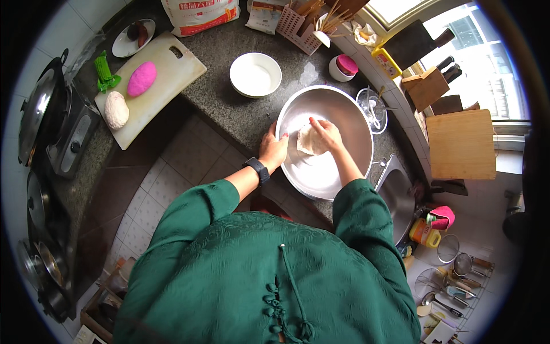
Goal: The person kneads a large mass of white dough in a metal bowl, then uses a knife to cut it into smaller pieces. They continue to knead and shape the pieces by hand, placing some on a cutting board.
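A large steel mixing bowl [356,172] stands at the counter's edge before me. My left hand [273,148] grips its left rim, thumb on the inside. Inside the bowl my right hand [327,134] lies on a lump of pale dough [307,142], covering its right side; some fingers are hidden. A white bowl [255,75] stands to the left, farther back. On a cutting board [172,77] at the left rest a bright pink dough lump [142,79] and an off-white dough lump [116,110], apart from each other, beside a crumpled green plastic wrapper [105,73].
Behind are a flour bag [200,17], a chopstick basket [298,32] and a small white pot with a pink top [342,69]. A glass bowl with spoons [372,111] sits right of the steel bowl, near the sink [395,193]. A gas stove [73,142] is left.
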A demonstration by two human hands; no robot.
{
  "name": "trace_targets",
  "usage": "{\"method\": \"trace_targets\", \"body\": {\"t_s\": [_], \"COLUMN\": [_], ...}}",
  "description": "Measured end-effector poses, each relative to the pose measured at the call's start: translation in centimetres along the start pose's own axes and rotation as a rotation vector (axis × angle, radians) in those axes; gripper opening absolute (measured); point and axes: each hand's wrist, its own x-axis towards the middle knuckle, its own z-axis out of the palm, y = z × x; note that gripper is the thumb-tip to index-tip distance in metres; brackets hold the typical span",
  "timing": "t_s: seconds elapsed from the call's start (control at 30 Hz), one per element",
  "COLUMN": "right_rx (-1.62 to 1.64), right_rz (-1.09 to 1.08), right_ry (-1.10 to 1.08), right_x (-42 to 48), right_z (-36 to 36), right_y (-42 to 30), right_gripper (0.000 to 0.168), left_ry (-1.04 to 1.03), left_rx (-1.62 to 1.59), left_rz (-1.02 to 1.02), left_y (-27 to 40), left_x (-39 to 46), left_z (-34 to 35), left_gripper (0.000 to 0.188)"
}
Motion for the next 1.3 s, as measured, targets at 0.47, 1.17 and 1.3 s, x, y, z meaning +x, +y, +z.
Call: {"method": "trace_targets", "body": {"t_s": [0.47,1.17,1.3], "right_rx": [-0.671,-0.545,-0.578], "right_rz": [-0.161,-0.347,-0.336], "right_ry": [0.591,0.424,0.567], "right_x": [3.1,-6.3,-5.7], "right_z": [6.3,5.8,7.9], "right_y": [-2.3,-3.9,-2.7], "right_gripper": [0.034,0.037,0.031], "left_ry": [-0.05,0.134,-0.191], "left_rx": [0.131,0.33,0.571], "left_rz": [0.343,0.738,0.954], "left_y": [1.1,2.9,2.3], "left_x": [-0.9,-1.7,-2.5], "left_z": [-2.3,-1.6,-4.8], "left_gripper": [0.066,0.045,0.035]}}
